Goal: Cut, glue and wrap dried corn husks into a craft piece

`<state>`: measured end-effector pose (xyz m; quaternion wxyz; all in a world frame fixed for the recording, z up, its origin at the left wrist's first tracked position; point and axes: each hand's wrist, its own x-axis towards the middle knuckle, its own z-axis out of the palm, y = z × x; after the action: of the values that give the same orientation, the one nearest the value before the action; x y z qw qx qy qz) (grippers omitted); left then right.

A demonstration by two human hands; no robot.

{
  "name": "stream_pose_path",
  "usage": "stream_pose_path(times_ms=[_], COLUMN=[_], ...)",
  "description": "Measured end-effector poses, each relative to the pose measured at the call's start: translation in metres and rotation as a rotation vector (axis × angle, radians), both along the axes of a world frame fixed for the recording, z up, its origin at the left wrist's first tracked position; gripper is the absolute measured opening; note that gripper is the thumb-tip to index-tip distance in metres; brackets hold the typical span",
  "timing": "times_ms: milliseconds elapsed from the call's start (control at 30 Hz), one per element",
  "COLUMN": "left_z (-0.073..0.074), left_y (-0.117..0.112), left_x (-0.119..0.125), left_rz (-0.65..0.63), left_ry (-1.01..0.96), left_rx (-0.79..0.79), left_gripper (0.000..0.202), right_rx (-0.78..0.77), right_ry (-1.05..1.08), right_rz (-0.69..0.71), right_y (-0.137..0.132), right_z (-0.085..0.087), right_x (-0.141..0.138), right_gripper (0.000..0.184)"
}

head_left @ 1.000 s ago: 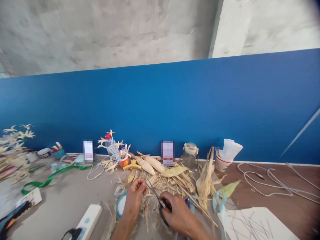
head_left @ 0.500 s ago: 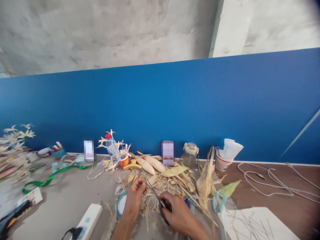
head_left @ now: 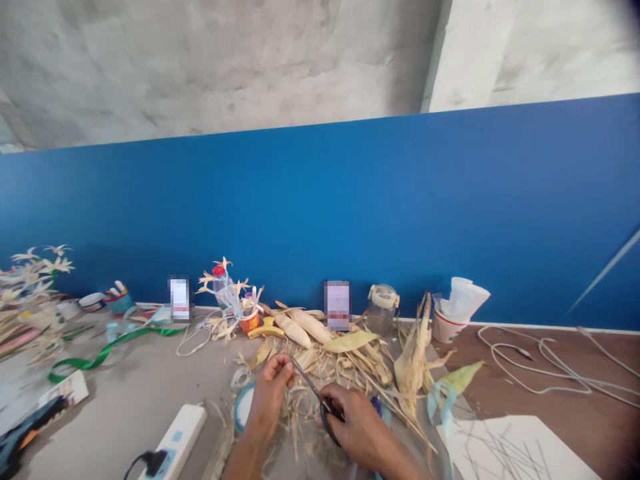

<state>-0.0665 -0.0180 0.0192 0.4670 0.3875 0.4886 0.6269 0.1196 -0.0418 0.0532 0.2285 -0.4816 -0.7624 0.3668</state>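
Observation:
My right hand (head_left: 353, 417) is wrapped round the dark handles of a pair of scissors (head_left: 311, 385). The blades point up and left, their tips close to my left fingers. My left hand (head_left: 273, 387) is closed in a pinch; whatever lies between its fingertips is too small to make out. Below and behind both hands spread dried corn husk scraps (head_left: 345, 363), cut into thin strips. Larger whole husks (head_left: 303, 325) lie further back. A roll of blue-rimmed tape (head_left: 244, 407) sits beside my left wrist, partly hidden by it.
A white power strip (head_left: 177, 440) and a hot glue gun (head_left: 37, 427) lie at the left, near a green ribbon (head_left: 107, 350). Along the blue partition (head_left: 320, 213) stand a glass jar (head_left: 383, 310) and a paper cup (head_left: 446, 327). Thin wires (head_left: 505, 447) rest on white paper at the right.
The view has shifted very slightly. Both hands and the scissors keep nearly the same pose.

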Motion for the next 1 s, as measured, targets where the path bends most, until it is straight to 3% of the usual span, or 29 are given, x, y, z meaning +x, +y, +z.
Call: stream_pose_path(times_ms=[167, 367, 467, 633, 867, 1000], left_z=[0.003, 0.0, -0.001, -0.001, -0.007, -0.009], left_y=[-0.001, 0.0, 0.0, 0.0, 0.002, 0.004], left_x=[-0.001, 0.0, 0.002, 0.006, 0.007, 0.007], left_rz=[-0.007, 0.003, 0.008, 0.03, 0.074, 0.062], left_ry=[0.014, -0.01, -0.037, -0.127, -0.145, -0.109], left_rx=[0.006, 0.005, -0.021, -0.077, -0.11, -0.092], left_gripper=[0.031, 0.031, 0.032, 0.038, 0.045, 0.037], right_rx=[0.031, -0.008, 0.001, 0.0, 0.038, 0.087], right_ry=[-0.007, 0.007, -0.059, -0.207, -0.392, -0.462], right_rz=[-0.018, -0.14, -0.171, -0.187, -0.196, -0.197], right_y=[0.003, 0.011, 0.014, 0.019, 0.033, 0.04], right_z=[-0.005, -0.01, -0.014, -0.022, -0.012, -0.012], right_x=[0.001, 0.001, 0.001, -0.003, -0.017, -0.026], right_gripper=[0.024, 0.022, 0.022, 0.043, 0.039, 0.036])
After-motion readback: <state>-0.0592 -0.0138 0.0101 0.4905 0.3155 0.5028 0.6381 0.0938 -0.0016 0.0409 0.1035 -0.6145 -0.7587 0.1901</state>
